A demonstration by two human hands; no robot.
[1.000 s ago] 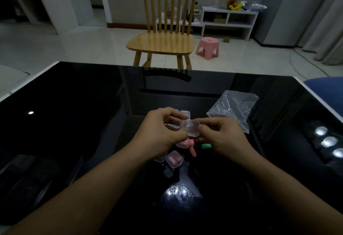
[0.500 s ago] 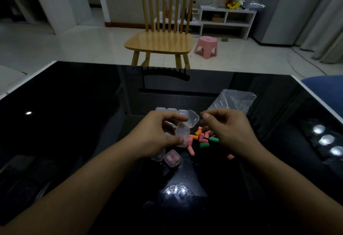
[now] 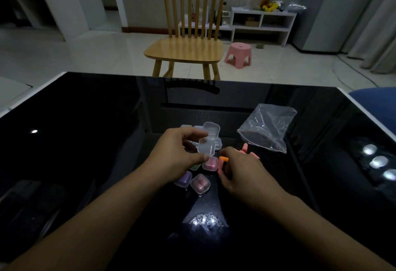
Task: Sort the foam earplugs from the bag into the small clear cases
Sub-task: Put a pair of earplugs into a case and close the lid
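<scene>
My left hand (image 3: 179, 153) holds a small clear case (image 3: 206, 147) with its hinged lid (image 3: 211, 129) flipped up, above the black table. My right hand (image 3: 240, 170) is down on the table just right of it, fingers curled over the loose earplugs and pinching an orange earplug (image 3: 224, 159). Pink earplugs (image 3: 245, 148) poke out past its knuckles. Three closed cases lie below my left hand: a pink-filled case (image 3: 210, 163), another pink-filled case (image 3: 200, 183) and a purple-filled case (image 3: 184, 179). The clear plastic bag (image 3: 267, 129) lies flat at the right.
The glossy black table (image 3: 85, 131) has a white rim and mirrors ceiling lamps (image 3: 377, 161) at its right. More empty clear cases (image 3: 186, 126) sit behind my left hand. A wooden chair (image 3: 186, 50) and a pink stool (image 3: 238, 54) stand beyond the far edge.
My right hand has dropped from the case down onto the pile of loose earplugs and taken an orange one. My left hand keeps hold of the case, its lid now fully up.
</scene>
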